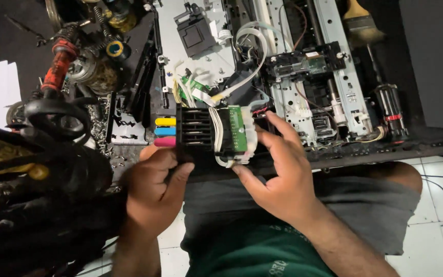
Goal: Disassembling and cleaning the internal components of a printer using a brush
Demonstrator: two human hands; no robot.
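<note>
The left hand (152, 187) grips the black ink-cartridge carriage (196, 134) from below, over the lap; the right hand (278, 172) pinches its green circuit board (239, 128). Judging by this, the board is being worked loose, calling for gentle prying. Beyond lies the opened printer chassis (329, 61).

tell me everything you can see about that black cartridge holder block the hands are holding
The black plastic cartridge carriage is slotted, with yellow, cyan and magenta tabs on one end and a green circuit board plus white ribbon cables on the other. It is held over the opened printer chassis; the left hand grips the coloured end, the right hand fingers the board end.
</note>
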